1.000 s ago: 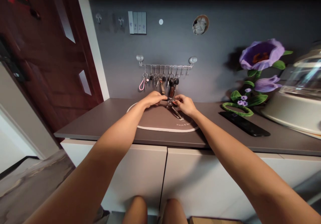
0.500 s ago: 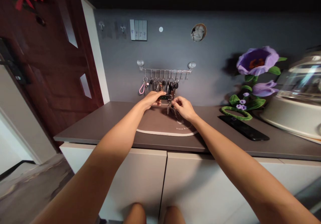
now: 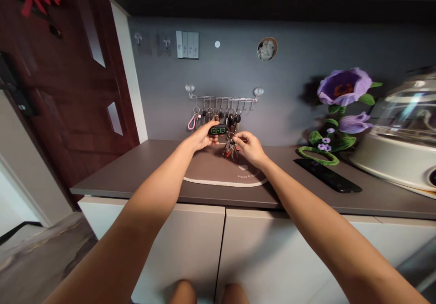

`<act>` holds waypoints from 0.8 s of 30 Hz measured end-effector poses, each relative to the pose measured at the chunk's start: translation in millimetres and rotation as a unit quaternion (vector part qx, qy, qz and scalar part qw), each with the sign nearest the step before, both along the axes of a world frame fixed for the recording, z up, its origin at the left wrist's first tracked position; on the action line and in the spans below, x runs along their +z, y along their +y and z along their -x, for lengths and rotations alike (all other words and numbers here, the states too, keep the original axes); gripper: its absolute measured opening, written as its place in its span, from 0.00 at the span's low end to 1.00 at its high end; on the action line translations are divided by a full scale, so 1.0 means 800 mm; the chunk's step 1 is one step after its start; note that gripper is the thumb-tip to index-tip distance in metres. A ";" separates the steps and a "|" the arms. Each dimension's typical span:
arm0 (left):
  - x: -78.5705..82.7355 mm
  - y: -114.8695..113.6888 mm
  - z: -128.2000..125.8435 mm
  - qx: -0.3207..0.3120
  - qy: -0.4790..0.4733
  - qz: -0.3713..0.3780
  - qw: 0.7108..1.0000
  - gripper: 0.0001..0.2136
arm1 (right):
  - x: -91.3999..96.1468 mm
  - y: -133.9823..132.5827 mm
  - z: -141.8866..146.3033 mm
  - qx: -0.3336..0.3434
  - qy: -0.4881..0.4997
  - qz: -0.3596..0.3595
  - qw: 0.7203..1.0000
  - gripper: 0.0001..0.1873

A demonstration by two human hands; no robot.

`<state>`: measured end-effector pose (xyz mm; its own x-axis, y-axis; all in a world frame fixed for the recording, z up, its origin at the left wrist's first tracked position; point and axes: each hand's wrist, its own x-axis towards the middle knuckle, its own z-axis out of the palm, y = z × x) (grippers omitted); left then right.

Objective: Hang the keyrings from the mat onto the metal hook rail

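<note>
My left hand (image 3: 203, 137) is closed on a black key fob (image 3: 218, 130) with green buttons, lifted above the brown mat (image 3: 218, 172). A bunch of keys (image 3: 230, 149) hangs from the fob's ring. My right hand (image 3: 250, 148) pinches that ring just to the right of the fob. Behind both hands, a metal hook rail (image 3: 223, 98) on the grey wall carries several key sets, one with a pink loop (image 3: 192, 122).
A black phone (image 3: 327, 181) lies on the grey counter (image 3: 136, 167) to the right, beside a purple fabric flower (image 3: 344, 88) and a white appliance with a clear lid (image 3: 402, 136). A dark wooden door (image 3: 61, 90) stands at the left. White cabinet doors (image 3: 190, 240) are below.
Both hands have lifted the fob and keys off the mat and up toward the hook rail; the fob's green buttons now face me.
</note>
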<state>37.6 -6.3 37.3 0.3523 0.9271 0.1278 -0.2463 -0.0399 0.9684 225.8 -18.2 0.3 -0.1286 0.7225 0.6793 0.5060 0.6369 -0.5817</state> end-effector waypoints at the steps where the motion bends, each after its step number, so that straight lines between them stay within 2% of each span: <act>1: 0.000 0.000 0.001 -0.003 0.000 0.002 1.000 0.12 | 0.000 0.001 0.000 0.011 0.020 0.004 1.000 0.12; 10: -0.010 0.009 0.001 -0.019 0.009 0.034 0.999 0.12 | 0.005 -0.004 0.000 0.085 0.126 0.015 0.988 0.12; 14: -0.019 0.013 -0.001 -0.014 0.042 0.021 0.999 0.11 | 0.006 -0.005 0.000 0.082 0.144 0.005 0.986 0.12; 20: -0.030 0.014 -0.008 -0.075 0.081 -0.016 0.994 0.16 | 0.009 -0.006 0.000 0.089 0.199 0.018 0.976 0.12; 24: -0.038 0.011 -0.016 -0.065 0.094 -0.025 0.993 0.15 | 0.010 -0.009 0.000 0.094 0.220 0.042 0.970 0.13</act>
